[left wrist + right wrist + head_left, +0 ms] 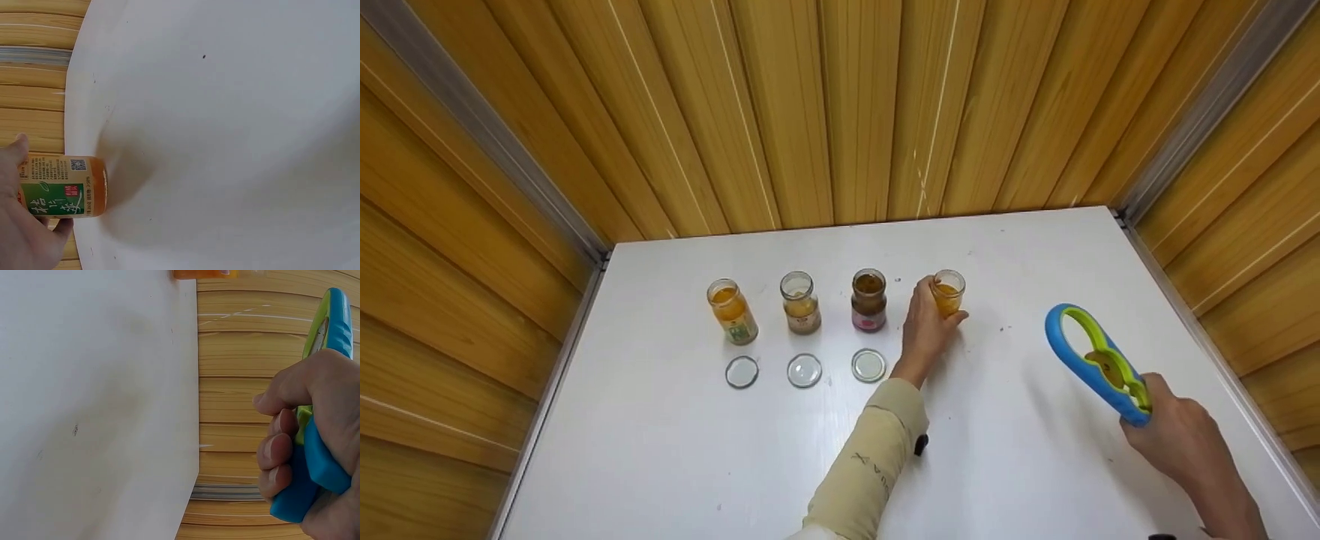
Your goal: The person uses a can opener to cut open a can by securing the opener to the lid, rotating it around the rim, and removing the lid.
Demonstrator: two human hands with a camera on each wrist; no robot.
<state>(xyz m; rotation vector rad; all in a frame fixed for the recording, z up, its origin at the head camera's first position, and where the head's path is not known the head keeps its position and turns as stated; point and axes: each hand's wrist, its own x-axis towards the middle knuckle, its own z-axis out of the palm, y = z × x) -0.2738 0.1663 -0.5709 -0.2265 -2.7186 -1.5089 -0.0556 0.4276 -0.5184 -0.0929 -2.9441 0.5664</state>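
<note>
My left hand (928, 326) grips an open glass jar (949, 294) of orange contents, the rightmost in a row. A green and tan label (53, 188) shows on this jar in the left wrist view. Its mouth is uncovered. Off to the right, above the table, my right hand (1181, 435) holds a blue and green jar opener (1091, 367) by its handle end. Within the opener's frame sits a round gold-coloured piece (1105, 369) that looks like a lid. The right wrist view shows my fingers (275, 450) wrapped round the blue handles.
Left of the held jar stand three more open jars: brown contents (869, 300), pale contents (801, 304) and orange contents (733, 311). In front of them lie three lids (868, 365) on the white table (660, 450). Wood-patterned walls (855, 112) enclose the back and sides.
</note>
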